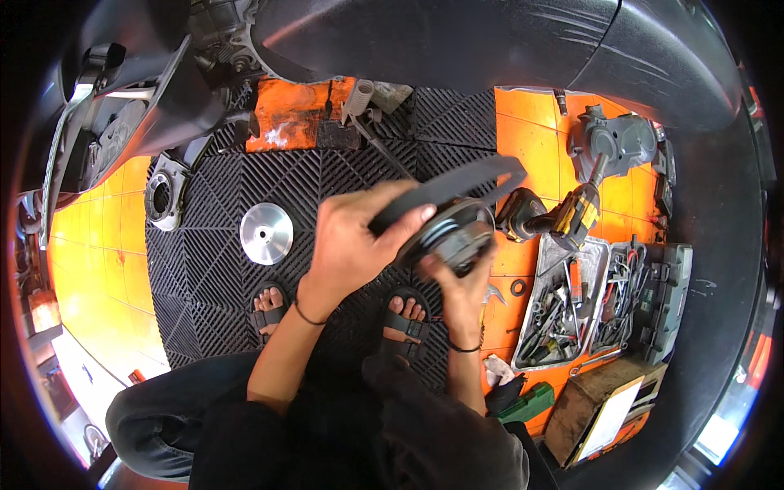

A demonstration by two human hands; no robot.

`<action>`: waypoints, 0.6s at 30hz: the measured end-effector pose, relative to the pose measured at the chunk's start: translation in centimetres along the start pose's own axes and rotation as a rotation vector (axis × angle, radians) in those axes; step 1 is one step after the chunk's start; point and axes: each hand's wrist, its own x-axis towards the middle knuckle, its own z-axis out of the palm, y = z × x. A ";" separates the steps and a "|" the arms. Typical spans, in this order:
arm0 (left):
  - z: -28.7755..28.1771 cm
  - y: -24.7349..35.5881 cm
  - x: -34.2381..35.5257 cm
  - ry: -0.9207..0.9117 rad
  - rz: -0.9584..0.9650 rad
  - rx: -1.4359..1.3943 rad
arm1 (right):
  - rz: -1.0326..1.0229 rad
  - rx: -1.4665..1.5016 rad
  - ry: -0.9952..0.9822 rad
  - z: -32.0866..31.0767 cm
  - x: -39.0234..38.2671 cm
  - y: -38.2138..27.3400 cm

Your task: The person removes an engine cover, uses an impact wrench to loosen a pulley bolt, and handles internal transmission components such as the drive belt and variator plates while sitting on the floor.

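Observation:
Above my feet I hold a dark round clutch pulley [457, 238], slightly blurred, with a black drive belt [469, 176] looped around it and sticking out to the far right. My left hand [355, 237] is closed round the belt and the pulley's left edge, thumb across the front. From the near side my right hand [464, 290] grips the pulley's lower rim, its fingers partly blurred. A shiny silver metal disc [278, 233] with a small centre hole lies flat on the black ribbed mat [204, 278], left of my left hand.
A yellow-and-black cordless impact wrench [572, 216] lies to the right, beside a grey metal cover [608, 143]. Nearer are a metal tray [523, 359] of tools and a cardboard box [563, 416]. Black scooter bodywork [457, 41] overhangs the far side. A ring-shaped metal part [163, 196] lies left.

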 end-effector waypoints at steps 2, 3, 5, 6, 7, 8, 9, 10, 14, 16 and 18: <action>-1.5 1.8 0.4 0.024 -0.073 0.050 | 0.178 0.097 -0.119 1.4 -1.4 -0.9; -2.4 2.4 0.3 0.031 -0.123 0.047 | 0.306 0.164 -0.176 1.4 -1.9 -0.6; -4.1 1.7 0.0 0.192 -0.200 0.119 | 0.560 0.279 -0.278 1.6 -2.5 0.1; -5.5 2.4 0.2 0.184 -0.221 0.205 | 0.531 0.320 -0.279 1.7 -2.9 1.7; -7.4 3.6 -0.1 0.192 -0.225 0.315 | 0.456 0.243 -0.310 2.1 -2.9 2.3; -8.7 4.3 -0.5 0.206 -0.209 0.351 | 0.381 0.156 -0.317 2.3 -2.9 3.3; -9.8 4.8 -1.3 0.214 -0.332 0.245 | 0.309 0.065 -0.322 2.4 -2.8 4.3; -11.6 5.0 -2.3 0.242 -0.301 0.312 | 0.170 -0.117 -0.356 3.5 -2.9 4.0; -14.6 7.2 -3.9 0.379 -0.299 0.497 | -0.142 -0.636 -0.471 6.4 -2.0 2.9; -15.2 7.7 -4.0 0.393 -0.303 0.534 | -0.252 -0.859 -0.483 7.4 -1.4 3.5; -15.8 8.5 -4.1 0.431 -0.317 0.512 | -0.300 -0.990 -0.556 8.7 -1.2 4.2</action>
